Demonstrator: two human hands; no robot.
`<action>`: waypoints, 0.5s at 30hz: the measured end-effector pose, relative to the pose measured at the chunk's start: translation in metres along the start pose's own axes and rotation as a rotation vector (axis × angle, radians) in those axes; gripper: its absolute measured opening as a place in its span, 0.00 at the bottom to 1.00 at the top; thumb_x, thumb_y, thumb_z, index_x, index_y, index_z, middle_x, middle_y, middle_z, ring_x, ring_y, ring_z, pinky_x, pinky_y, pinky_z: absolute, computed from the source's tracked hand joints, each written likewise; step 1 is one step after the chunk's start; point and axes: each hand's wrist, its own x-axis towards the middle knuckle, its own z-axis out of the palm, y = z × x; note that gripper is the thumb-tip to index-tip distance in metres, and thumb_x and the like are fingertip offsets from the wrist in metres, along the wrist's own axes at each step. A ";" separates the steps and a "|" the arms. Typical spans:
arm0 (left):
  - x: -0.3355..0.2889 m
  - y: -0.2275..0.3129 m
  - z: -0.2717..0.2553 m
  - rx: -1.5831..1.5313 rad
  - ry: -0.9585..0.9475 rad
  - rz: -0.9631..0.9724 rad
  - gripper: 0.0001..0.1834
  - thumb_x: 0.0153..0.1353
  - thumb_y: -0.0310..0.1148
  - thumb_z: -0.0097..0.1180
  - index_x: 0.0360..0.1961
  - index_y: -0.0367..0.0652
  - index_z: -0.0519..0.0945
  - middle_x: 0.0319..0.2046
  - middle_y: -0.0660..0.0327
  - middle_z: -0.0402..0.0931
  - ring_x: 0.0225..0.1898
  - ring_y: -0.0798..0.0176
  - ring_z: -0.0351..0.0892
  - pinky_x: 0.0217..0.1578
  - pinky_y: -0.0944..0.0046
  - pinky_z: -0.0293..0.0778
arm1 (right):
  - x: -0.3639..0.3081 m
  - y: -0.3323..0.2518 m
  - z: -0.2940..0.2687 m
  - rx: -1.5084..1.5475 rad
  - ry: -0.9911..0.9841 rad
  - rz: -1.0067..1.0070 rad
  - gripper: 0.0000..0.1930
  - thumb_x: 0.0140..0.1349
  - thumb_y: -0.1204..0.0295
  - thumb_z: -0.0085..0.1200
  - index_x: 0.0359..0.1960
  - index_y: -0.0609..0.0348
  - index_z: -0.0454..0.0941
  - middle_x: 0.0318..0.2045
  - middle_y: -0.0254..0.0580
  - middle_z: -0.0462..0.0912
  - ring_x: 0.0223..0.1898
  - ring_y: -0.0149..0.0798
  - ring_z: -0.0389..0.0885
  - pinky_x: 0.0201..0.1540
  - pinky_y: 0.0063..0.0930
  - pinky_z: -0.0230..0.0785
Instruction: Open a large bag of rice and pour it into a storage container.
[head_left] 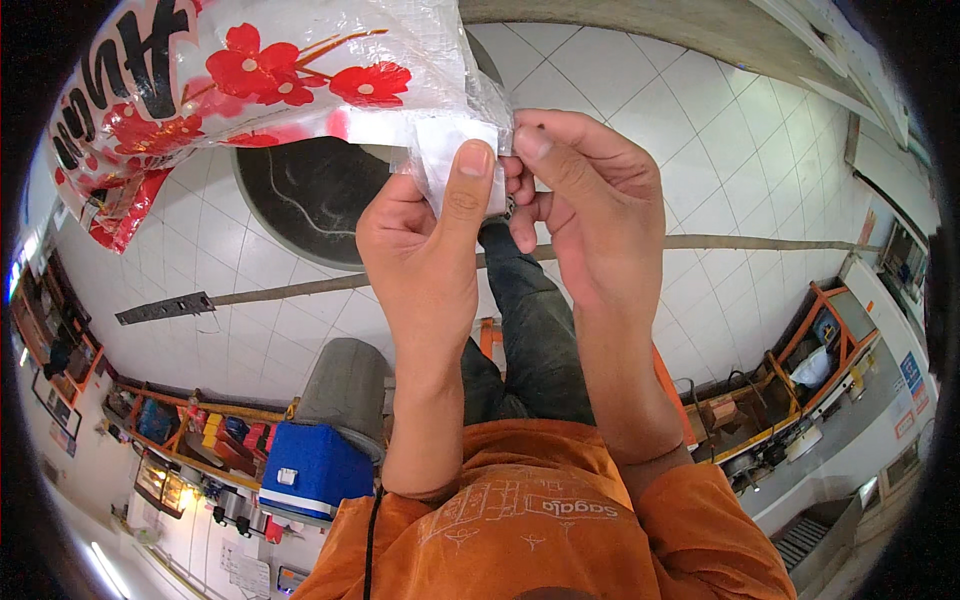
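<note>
A white plastic bag printed with red flowers and dark lettering hangs at the upper left, up in front of me. With the thumb laid over its whitish folded corner, my left hand grips the bag. My right hand is just to the right, thumb and index finger pinched on the clear, crinkled plastic edge of that same corner. The other right fingers are curled in. The left fingers behind the corner are mostly hidden.
Below the bag, a dark round tub stands on the white tiled floor. Across the floor runs a long pole with a dark flat end piece. Behind me are a blue cooler, a grey bin and orange-framed shelves.
</note>
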 end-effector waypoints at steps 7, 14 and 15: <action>0.001 0.001 0.003 -0.067 0.025 0.016 0.11 0.67 0.33 0.60 0.41 0.33 0.82 0.33 0.58 0.84 0.32 0.72 0.81 0.35 0.73 0.75 | 0.004 0.003 -0.001 0.096 -0.014 0.023 0.07 0.62 0.77 0.60 0.38 0.69 0.83 0.25 0.44 0.83 0.21 0.27 0.78 0.16 0.17 0.70; 0.001 0.001 0.002 -0.075 0.028 -0.040 0.12 0.67 0.33 0.60 0.39 0.32 0.82 0.31 0.56 0.83 0.30 0.70 0.81 0.30 0.71 0.76 | 0.009 -0.001 0.003 0.101 -0.053 0.120 0.05 0.64 0.78 0.54 0.35 0.68 0.79 0.21 0.40 0.79 0.19 0.26 0.76 0.15 0.17 0.68; 0.001 0.001 0.001 -0.082 0.021 -0.064 0.12 0.67 0.34 0.60 0.38 0.31 0.82 0.30 0.56 0.83 0.28 0.70 0.80 0.29 0.70 0.76 | 0.010 0.000 0.003 0.103 -0.051 0.120 0.05 0.64 0.78 0.54 0.35 0.68 0.79 0.21 0.40 0.79 0.19 0.26 0.76 0.15 0.17 0.68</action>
